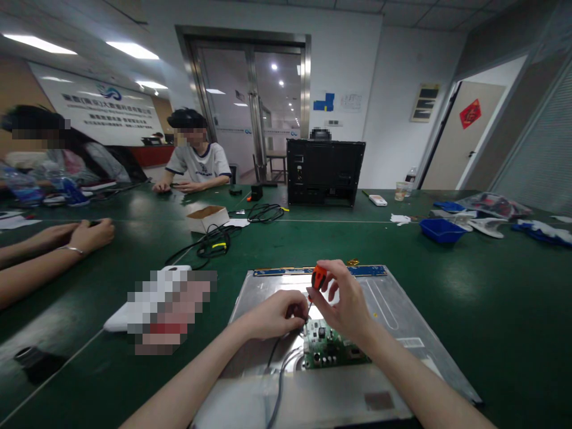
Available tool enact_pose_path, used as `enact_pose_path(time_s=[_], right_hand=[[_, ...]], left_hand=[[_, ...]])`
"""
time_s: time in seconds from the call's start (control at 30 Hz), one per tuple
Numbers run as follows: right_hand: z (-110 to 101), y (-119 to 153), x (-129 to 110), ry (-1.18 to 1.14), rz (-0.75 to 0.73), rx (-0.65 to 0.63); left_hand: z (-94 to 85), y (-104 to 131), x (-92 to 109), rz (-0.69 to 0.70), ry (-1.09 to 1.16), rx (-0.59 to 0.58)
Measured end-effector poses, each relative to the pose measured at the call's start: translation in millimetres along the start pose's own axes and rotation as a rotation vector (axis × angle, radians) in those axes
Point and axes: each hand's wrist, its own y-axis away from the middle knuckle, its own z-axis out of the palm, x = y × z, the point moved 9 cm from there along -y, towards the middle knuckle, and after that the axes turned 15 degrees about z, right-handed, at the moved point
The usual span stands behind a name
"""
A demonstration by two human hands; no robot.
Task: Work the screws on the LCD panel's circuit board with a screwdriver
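In the head view, my right hand (pixel 346 301) is closed around the orange and black handle of a screwdriver (pixel 318 277). Its thin shaft points down to the upper left corner of a green circuit board (pixel 328 345). Close beside the tip is my left hand (pixel 286 313), fingers pinched together near the board's edge; what they hold, if anything, is hidden. The board lies on a flat silver metal panel (pixel 388 316), with a blue strip board (pixel 369 271) along its far edge. Grey and black cables (pixel 280 387) run from the board's left side toward me.
Black cables (pixel 214 241) and an open cardboard box (pixel 207 218) lie beyond the panel. A black monitor housing (pixel 325 173) stands at the back. At right is a blue tray (pixel 441 230). Another person's hands (pixel 93 232) rest at left; a second person (pixel 196 158) sits across the table.
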Motion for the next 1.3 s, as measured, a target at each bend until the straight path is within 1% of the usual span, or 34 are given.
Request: enact_pose_path(time_s=[0.1,0.33,0.57,0.9,1.1,1.3], right_hand=[[-0.6,-0.5,-1.1,0.032,-0.005,0.000],[3.1,0.6,-2.3,0.051,-0.012,-0.058],[1.5,0.6,2.1,0.067,-0.008,-0.009],[2.5,1.8,-2.1,0.044,-0.019,-0.025],[2.3,2.3,1.5,0.061,-0.006,-0.015],[3.9,1.5,3.2,0.057,-0.012,-0.020]], left_hand=[[-0.2,-0.5,-0.5,0.000,-0.017,-0.008],[0.9,-0.8,-1.1,-0.002,0.002,-0.017],[-0.4,0.3,-0.4,-0.008,-0.022,-0.006],[1.2,-1.1,3.5,0.039,0.010,-0.025],[0.9,-0.5,2.1,0.007,0.019,-0.011],[-0.4,-0.8,3.4,0.023,0.021,0.001]])
